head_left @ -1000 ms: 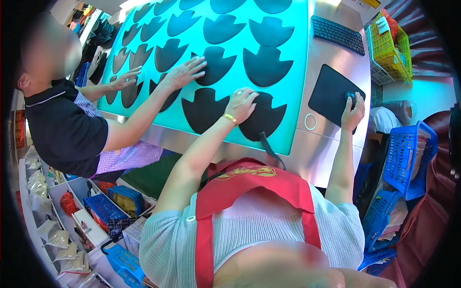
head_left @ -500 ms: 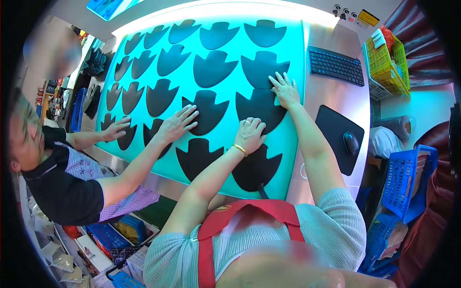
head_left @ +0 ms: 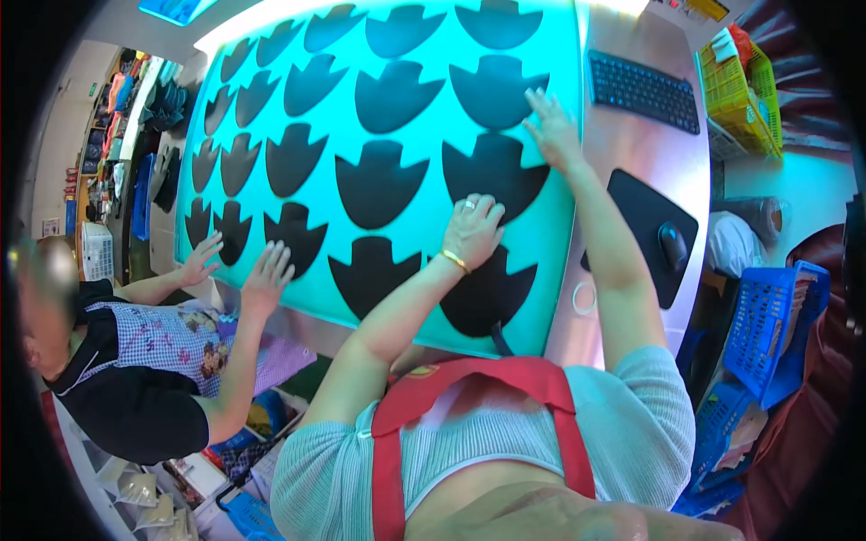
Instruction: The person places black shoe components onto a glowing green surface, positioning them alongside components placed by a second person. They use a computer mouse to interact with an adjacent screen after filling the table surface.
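Observation:
Rows of dark flat pieces, shaped like collared bibs, lie on a glowing turquoise table top (head_left: 424, 225). My left hand (head_left: 475, 232), with a ring and a yellow bracelet, rests with loosely bent fingers on the lower edge of one large dark piece (head_left: 492, 171). Its wrist crosses over the dark piece nearest me (head_left: 487, 293). With fingers spread, my right hand (head_left: 553, 131) lies at the lower right edge of the dark piece farther up (head_left: 499, 95). Neither hand grasps anything. What the pieces are made of, I cannot tell.
At the left, a co-worker holds both open hands (head_left: 269, 278) near the closest row. A keyboard (head_left: 640, 90) and a mouse (head_left: 671, 245) on a black pad (head_left: 636, 221) sit right of the table top. Blue baskets (head_left: 767, 338) and a yellow crate (head_left: 740, 95) stand farther right.
The view has tilted, so the table sits higher in the picture. My right hand has slid slightly farther away. The co-worker's hands have drawn back from the pieces toward the near edge.

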### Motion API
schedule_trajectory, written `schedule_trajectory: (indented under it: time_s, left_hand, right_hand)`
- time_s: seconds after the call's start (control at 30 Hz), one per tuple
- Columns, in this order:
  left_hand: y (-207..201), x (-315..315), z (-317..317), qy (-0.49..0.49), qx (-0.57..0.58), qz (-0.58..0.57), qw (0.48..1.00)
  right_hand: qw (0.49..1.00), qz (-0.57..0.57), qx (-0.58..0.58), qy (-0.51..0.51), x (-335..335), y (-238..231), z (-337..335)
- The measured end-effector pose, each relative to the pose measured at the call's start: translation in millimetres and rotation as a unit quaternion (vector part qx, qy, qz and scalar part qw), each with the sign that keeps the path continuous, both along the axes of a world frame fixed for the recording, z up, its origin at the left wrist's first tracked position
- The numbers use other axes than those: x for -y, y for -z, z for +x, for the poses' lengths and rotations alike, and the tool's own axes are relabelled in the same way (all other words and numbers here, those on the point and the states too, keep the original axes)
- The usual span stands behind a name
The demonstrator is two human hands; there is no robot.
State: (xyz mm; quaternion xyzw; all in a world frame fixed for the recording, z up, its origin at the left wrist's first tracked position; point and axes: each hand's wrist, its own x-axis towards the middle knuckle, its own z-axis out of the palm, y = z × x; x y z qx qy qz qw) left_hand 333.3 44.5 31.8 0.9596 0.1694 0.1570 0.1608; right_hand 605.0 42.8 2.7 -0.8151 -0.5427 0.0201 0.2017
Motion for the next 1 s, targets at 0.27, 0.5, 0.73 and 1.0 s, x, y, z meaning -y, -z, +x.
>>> schedule_trajectory:
  time_s: [0.27,0.5,0.73,1.0]
  left_hand:
    - [-38.1,17.8,-90.9,-0.014,0.059,-0.046,0.997]
    - [-31.3,41.2,-139.7,-0.105,0.065,-0.111,0.986]
    - [-34.8,51.6,-194.4,-0.145,0.072,-0.019,0.987]
    - [-1.6,72.4,-279.4,-0.357,-0.012,0.050,0.933]
  right_hand:
    - [0.955,0.166,0.133,0.205,233.0,-71.4,52.8]
    - [0.939,0.160,0.034,0.303,306.4,-52.2,27.6]
    - [0.937,0.162,0.003,0.311,310.8,-26.0,24.1]
    - [0.948,0.164,0.022,0.272,321.2,-15.7,41.2]
